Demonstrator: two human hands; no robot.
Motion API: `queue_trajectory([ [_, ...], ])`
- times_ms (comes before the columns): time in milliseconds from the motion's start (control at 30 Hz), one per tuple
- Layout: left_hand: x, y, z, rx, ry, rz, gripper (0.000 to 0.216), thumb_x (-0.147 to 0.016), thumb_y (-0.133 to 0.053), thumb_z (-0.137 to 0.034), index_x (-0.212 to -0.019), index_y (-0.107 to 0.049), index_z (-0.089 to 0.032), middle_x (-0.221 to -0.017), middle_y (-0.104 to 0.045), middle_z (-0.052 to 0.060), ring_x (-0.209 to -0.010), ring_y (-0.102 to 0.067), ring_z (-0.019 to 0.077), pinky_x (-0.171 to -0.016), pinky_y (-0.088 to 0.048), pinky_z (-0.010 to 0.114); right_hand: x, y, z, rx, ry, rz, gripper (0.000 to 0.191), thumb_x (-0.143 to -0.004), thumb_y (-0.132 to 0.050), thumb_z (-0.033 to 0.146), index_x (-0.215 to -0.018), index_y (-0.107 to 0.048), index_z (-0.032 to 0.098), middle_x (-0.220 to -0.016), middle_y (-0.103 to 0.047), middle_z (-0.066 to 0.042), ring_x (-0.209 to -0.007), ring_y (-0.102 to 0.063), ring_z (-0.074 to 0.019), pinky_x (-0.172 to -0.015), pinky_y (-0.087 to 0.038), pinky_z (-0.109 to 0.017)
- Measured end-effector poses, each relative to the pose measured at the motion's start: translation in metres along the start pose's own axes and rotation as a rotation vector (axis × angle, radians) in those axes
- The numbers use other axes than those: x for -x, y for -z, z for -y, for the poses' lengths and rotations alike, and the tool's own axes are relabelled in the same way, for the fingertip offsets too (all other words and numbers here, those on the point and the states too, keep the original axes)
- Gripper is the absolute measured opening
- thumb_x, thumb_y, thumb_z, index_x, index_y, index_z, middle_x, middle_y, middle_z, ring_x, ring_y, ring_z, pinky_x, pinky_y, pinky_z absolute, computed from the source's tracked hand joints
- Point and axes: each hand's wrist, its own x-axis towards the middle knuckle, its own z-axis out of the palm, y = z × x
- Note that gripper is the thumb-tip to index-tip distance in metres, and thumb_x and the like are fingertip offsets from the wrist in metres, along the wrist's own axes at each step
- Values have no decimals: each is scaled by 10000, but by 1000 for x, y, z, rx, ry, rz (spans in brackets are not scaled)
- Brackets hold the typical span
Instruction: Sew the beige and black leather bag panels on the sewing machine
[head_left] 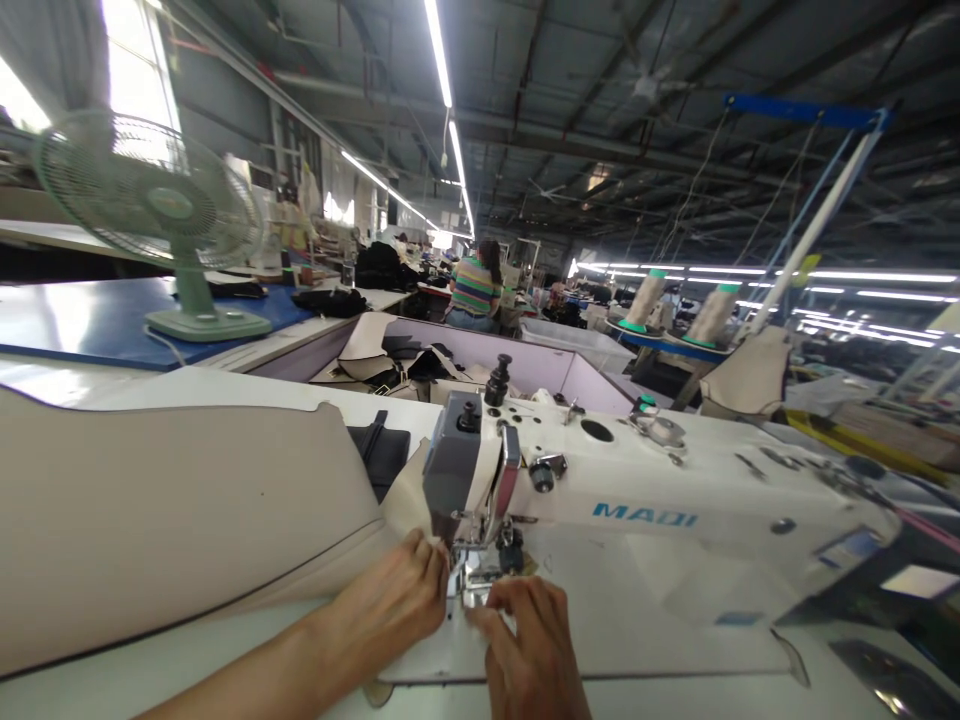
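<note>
A white sewing machine (675,490) lies across the table, its grey needle head (454,460) toward me. My left hand (397,590) presses a large beige sheet of material (172,510) against the left side of the presser foot (472,575), fingertips pinched on its edge. My right hand (529,645) sits just below and right of the foot, fingers curled on the material at the needle plate. The needle itself is hidden between my fingers.
A green desk fan (172,230) stands on a blue table at the left. Two thread cones (645,300) sit on a stand behind the machine. A bin of cut pieces (420,365) lies beyond the table. A person in a striped top (476,285) works farther back.
</note>
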Motion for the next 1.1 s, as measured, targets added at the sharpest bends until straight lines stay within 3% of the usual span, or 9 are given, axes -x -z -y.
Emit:
queue_trajectory([
  [167, 3, -3, 0, -1, 2, -21, 195, -909, -508, -72, -1026, -664, -71, -914, -663, 114, -796, -614, 232, -806, -491, 371, 2, 4, -8, -55, -7, 175, 398, -828, -357, -51, -1134, -524, 141, -1012, -539, -70, -959, -464, -234, -883, -317, -359],
  [367, 5, -8, 2, 8, 36, -17, 221, -905, -478, -43, -1053, -642, -40, -960, -654, 148, -856, -619, 260, -785, -491, 371, -5, -2, -2, -133, -70, 146, 428, -780, -291, -76, -1049, -508, 176, -929, -559, -43, -888, -486, -220, -805, -352, -332],
  [567, 21, -18, 16, 87, 21, -21, 258, -890, -553, -41, -1142, -602, -57, -957, -664, 136, -880, -643, 255, -882, -514, 386, -8, 28, -11, -151, -219, 280, 229, -952, -322, 95, -925, -515, 216, -863, -582, -20, -823, -527, -216, -749, -386, -320],
  [667, 55, -18, 30, 118, 52, -19, 288, -887, -523, -10, -1158, -598, -73, -959, -674, 110, -886, -653, 242, -927, -525, 395, -2, 45, -22, -185, -227, 423, 234, -944, -300, 128, -880, -503, 224, -814, -577, -5, -785, -534, -213, -726, -384, -329],
  [767, 107, -11, 43, 129, 101, -4, 360, -892, -460, 17, -1208, -580, -104, -1066, -674, 113, -978, -650, 247, -969, -518, 405, 1, 54, -20, -178, -181, 434, 252, -959, -274, 148, -909, -508, 227, -836, -569, -10, -775, -548, -209, -712, -405, -335],
  [933, 174, 14, 40, 104, 141, -125, 445, -941, -330, -21, -1303, -541, -170, -1219, -651, 60, -1125, -613, 232, -998, -508, 361, -25, 49, 24, -241, -51, 504, 346, -918, -271, 38, -1051, -541, 210, -973, -582, -42, -919, -583, -212, -818, -470, -357],
  [1033, 197, 31, 25, 16, 150, -192, 333, -1007, -421, -220, -1311, -559, -206, -1267, -631, 4, -1174, -586, 218, -1051, -466, 321, -51, 37, 57, -329, 23, 491, 389, -867, -312, -16, -1094, -554, 186, -1031, -569, -63, -973, -574, -214, -879, -488, -371],
  [1100, 224, 42, 22, -17, 194, -237, 416, -983, -532, -418, -1356, -524, -232, -1354, -570, 12, -1279, -501, 248, -1170, -323, 388, -69, 27, 74, -375, 53, 471, 447, -834, -351, -48, -1154, -557, 187, -1090, -561, -62, -1045, -554, -208, -954, -475, -372],
])
